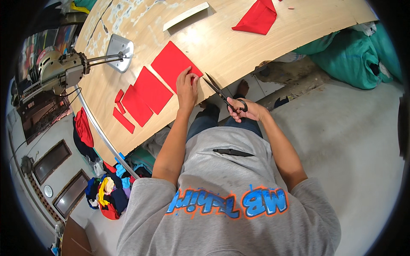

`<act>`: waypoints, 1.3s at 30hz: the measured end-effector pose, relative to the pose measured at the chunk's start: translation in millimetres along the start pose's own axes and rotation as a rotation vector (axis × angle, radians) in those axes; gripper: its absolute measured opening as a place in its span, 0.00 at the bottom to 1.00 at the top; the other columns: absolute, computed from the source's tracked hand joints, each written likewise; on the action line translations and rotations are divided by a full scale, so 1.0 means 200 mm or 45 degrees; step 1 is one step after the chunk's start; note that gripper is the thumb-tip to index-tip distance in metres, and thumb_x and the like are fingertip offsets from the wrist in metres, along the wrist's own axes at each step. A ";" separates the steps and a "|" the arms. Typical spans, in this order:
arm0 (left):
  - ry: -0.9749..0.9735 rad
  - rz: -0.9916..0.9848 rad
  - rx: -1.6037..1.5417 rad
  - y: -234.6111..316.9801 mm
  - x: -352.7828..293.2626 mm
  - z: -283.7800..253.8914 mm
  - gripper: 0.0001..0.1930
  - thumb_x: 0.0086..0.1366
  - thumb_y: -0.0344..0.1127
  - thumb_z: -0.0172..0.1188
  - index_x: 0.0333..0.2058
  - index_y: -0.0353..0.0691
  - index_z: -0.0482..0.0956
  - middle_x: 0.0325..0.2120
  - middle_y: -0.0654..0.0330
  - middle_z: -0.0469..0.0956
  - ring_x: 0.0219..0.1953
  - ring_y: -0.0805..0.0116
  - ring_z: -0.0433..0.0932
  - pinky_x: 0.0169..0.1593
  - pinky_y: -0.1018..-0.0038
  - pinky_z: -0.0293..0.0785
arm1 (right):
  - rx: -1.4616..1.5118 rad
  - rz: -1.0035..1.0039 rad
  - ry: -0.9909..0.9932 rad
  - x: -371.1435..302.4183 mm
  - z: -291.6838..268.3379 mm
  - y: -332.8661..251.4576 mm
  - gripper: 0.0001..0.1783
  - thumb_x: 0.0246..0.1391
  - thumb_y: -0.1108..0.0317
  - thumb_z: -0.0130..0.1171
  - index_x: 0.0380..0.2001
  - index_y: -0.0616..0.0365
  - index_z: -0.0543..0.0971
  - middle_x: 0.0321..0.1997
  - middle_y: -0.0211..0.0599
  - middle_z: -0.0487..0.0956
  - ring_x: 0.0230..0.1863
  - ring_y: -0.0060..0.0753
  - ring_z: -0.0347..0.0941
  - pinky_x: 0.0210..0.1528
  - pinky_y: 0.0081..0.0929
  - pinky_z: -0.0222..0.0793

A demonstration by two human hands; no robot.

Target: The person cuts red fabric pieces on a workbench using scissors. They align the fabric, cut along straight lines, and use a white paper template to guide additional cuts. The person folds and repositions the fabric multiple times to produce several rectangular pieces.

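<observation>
Left hand [187, 87] presses flat on the red fabric square [173, 64] at the counter [239, 47] edge, steadying it; right hand [245, 110] is closed through the handles of open black scissors [222, 94].

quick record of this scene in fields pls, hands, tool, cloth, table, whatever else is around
left hand: left hand presses fingertips on the near corner of a red cloth square
right hand: right hand grips black scissors, blades open, tips pointing toward the cloth corner
cut pieces: more red pieces and narrow red strips lie left of the square
table: wooden table, pale, curved by the lens
other cloth: folded red cloth at the far side
machine: electric cloth cutter at the left edge
floor: green bundles right, mixed scraps lower left
</observation>
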State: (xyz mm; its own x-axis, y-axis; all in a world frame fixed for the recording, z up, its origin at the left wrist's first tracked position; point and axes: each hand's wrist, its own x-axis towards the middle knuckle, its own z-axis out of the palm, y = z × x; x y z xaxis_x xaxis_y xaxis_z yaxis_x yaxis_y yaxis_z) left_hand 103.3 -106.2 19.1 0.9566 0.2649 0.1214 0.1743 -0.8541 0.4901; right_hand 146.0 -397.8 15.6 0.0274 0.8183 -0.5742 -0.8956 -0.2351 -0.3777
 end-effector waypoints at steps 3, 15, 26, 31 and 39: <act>0.008 -0.049 -0.045 0.00 -0.01 0.02 0.09 0.78 0.36 0.64 0.47 0.35 0.83 0.66 0.48 0.77 0.68 0.44 0.73 0.71 0.52 0.68 | 0.008 0.025 -0.018 0.00 0.01 -0.02 0.39 0.60 0.23 0.68 0.31 0.54 0.79 0.25 0.26 0.75 0.26 0.23 0.74 0.32 0.25 0.75; -0.058 -0.190 -0.152 0.02 0.04 -0.01 0.11 0.76 0.37 0.62 0.44 0.34 0.82 0.65 0.48 0.76 0.68 0.44 0.71 0.73 0.53 0.65 | 0.135 0.061 -0.025 0.00 -0.01 -0.03 0.39 0.66 0.24 0.62 0.31 0.53 0.78 0.25 0.25 0.71 0.27 0.25 0.68 0.32 0.27 0.68; -0.089 -0.248 -0.123 -0.03 0.08 0.00 0.12 0.76 0.39 0.61 0.42 0.34 0.85 0.63 0.50 0.77 0.66 0.46 0.72 0.71 0.53 0.66 | 0.134 0.060 -0.022 -0.01 0.03 -0.08 0.40 0.64 0.23 0.64 0.30 0.53 0.78 0.25 0.26 0.71 0.26 0.24 0.68 0.31 0.27 0.68; -0.070 -0.198 -0.097 -0.03 0.08 0.00 0.13 0.77 0.40 0.62 0.44 0.35 0.85 0.62 0.51 0.77 0.65 0.46 0.72 0.70 0.53 0.66 | 0.111 0.101 -0.007 -0.01 0.02 -0.10 0.41 0.56 0.20 0.70 0.31 0.52 0.78 0.25 0.25 0.71 0.26 0.23 0.68 0.31 0.25 0.68; -0.045 -0.158 -0.088 -0.02 0.06 0.01 0.13 0.78 0.40 0.62 0.46 0.34 0.84 0.62 0.51 0.76 0.65 0.46 0.72 0.69 0.53 0.67 | 0.147 0.080 -0.006 0.00 0.00 -0.06 0.39 0.64 0.23 0.64 0.30 0.53 0.78 0.25 0.25 0.70 0.26 0.24 0.68 0.31 0.26 0.67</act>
State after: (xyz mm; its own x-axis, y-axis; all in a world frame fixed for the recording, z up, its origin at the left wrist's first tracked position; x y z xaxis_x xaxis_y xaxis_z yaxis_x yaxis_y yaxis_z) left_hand 113.7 -100.2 17.3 0.9366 0.3494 0.0265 0.2762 -0.7827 0.5577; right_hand 156.3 -394.5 20.5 -0.0320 0.8062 -0.5907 -0.9406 -0.2242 -0.2550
